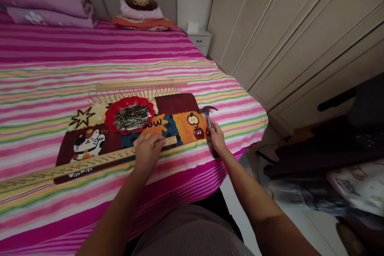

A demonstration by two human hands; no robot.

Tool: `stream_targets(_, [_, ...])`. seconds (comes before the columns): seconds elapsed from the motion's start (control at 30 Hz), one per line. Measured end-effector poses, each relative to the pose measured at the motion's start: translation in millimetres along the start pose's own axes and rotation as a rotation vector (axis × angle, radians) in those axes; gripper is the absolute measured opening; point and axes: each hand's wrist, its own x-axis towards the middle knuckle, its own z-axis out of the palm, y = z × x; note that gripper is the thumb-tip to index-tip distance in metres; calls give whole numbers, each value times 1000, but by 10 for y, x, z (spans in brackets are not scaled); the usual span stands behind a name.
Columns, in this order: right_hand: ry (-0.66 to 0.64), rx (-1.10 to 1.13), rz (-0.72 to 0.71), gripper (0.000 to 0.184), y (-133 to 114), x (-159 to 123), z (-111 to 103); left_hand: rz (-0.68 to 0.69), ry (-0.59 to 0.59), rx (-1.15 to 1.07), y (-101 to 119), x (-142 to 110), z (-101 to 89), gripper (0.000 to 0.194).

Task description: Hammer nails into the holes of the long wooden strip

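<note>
The bowl (109, 119) looks glossy plastic, nails (133, 118) shiny metal, front strip (96, 161) smooth wood.

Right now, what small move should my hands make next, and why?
Perhaps bring the dark-headed claw hammer left toward the long pale wooden strip: your right hand holds it off to the side, while your left hand is on the strip near its right end.

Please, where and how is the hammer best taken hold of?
Probably by its handle, coming from the person's near side, with the right grip wrapped around it as now: it is long and slim and points toward the person, while the curved metal head is at the far end.
</note>
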Motion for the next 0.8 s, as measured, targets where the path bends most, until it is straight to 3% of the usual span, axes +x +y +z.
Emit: stream_targets(0.8, [38,-78,-35,40,16,-5,-1,36,12,-9,-3,-14,-5,17])
